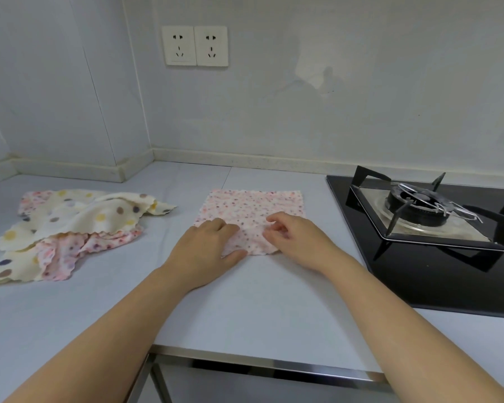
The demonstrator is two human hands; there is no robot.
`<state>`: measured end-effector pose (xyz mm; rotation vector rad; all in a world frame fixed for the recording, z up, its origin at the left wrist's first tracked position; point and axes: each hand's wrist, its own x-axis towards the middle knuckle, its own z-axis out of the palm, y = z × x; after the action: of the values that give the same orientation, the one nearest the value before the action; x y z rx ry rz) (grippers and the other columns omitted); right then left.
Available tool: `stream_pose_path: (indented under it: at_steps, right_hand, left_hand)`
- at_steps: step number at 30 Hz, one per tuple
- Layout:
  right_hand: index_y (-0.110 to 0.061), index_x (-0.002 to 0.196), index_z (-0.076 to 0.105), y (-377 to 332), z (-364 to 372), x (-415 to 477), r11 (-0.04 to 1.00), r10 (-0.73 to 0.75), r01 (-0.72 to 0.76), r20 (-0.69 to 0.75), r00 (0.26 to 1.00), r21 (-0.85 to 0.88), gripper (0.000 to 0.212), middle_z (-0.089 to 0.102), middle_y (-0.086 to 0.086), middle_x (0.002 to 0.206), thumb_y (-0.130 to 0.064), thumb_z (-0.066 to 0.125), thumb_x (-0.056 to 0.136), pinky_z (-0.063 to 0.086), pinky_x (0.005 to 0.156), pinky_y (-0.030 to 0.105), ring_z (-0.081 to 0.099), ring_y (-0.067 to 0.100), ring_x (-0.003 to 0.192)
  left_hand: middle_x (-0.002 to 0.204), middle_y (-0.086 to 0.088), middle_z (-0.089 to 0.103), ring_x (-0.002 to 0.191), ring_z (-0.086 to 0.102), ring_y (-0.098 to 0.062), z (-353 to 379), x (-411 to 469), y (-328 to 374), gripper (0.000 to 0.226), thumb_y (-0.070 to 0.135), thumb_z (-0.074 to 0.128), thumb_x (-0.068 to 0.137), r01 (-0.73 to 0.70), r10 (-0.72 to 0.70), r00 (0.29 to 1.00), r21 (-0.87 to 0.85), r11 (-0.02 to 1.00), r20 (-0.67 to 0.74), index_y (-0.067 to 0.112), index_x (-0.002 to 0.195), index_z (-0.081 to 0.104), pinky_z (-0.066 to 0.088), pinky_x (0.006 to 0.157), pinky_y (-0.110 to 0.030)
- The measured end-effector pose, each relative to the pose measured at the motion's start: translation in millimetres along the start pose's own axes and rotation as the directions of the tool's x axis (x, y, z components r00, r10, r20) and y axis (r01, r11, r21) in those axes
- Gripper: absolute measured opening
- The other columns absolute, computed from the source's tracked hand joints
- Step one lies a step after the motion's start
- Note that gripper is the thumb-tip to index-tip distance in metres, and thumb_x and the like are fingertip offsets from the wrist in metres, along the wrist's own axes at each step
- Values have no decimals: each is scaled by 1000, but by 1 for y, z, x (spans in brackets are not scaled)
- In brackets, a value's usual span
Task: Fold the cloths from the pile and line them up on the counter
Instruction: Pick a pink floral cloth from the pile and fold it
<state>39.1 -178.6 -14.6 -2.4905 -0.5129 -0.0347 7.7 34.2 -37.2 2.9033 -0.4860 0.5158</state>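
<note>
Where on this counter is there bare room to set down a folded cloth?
Bare counter lies between the pile and the pink cloth, behind that cloth up to the wall, and along the front edge. The right is crowded by the stove.

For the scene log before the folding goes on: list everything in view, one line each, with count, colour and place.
counter: one, pale grey, across the foreground
spread cloth: one, pink with small dots, flat at the counter's middle
pile of cloths: several, cream with big dots and pink floral, crumpled at the counter's left
gas hob: one, black, at the right, burner under a black pan stand
wall sockets: two, white, side by side on the wall
left hand: rests on the spread cloth's near left corner
right hand: fingers curled, pinching the spread cloth
</note>
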Motion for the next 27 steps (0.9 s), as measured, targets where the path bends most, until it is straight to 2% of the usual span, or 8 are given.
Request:
stream_pose_path:
  at_steps: [3,6,12,14,19,22,25,27]
  right_hand:
    - [-28,139,42,4,0,0,994,-56,60,48,997,-96,63,44,-10,144,-55,59,85,28,112,39,40,11,132]
    - [-30,135,45,2,2,-1,980,-135,141,49,990,-139,64,43,-12,143,-51,67,79,24,113,40,38,8,131]
    - [-31,130,48,-6,7,0,964,-209,202,-27,977,-172,46,54,-15,129,-21,58,86,43,90,27,52,4,116]
    - [-27,117,58,-5,8,2,963,-197,176,-86,977,-205,30,62,-13,117,-16,53,89,45,84,29,57,10,107]
    - [-26,92,68,14,0,10,999,-49,44,-226,973,-26,14,70,-11,93,-18,57,89,50,83,35,61,12,91]
    - [-25,89,68,23,-8,9,999,7,6,-270,963,48,17,67,-13,85,-13,57,88,47,76,25,59,11,84]
    - [-22,82,67,20,-14,7,976,72,1,-327,942,219,15,66,-12,82,-10,60,87,40,67,7,59,5,81]
    - [-21,78,65,16,-17,6,924,141,-1,-338,931,383,13,66,-12,81,-11,64,86,39,65,5,59,2,79]
  left_hand:
    - [110,7,60,99,57,-18,-2,0,-3,45,56,54,86,32,-34,999,-154,988,-9,23,117,58,45,82,-32]
    - [93,5,63,87,59,-19,-5,-2,-4,14,32,60,90,3,-18,996,-173,985,-86,19,93,65,49,71,-36]
    - [75,-1,58,69,53,-26,-9,0,1,15,26,41,99,120,-150,965,-145,982,-215,15,94,51,38,58,-35]
    - [73,1,57,67,53,-25,-10,-1,0,13,27,43,98,80,-116,966,-159,984,-229,16,95,49,38,57,-34]
    - [84,8,65,77,60,-18,-11,-5,-16,12,17,64,81,-71,51,986,-125,990,-157,19,93,63,47,62,-29]
    - [79,11,63,76,60,-14,-10,-5,-24,16,8,62,78,93,-144,975,-277,956,-170,24,83,62,46,64,-27]
    - [81,16,65,76,58,1,-17,-4,-28,18,5,65,82,203,-359,917,-567,798,-176,24,81,64,40,67,-7]
    - [79,7,67,68,56,-3,-23,-3,-27,12,8,63,86,201,-422,888,-669,716,-185,17,80,67,37,61,-5]
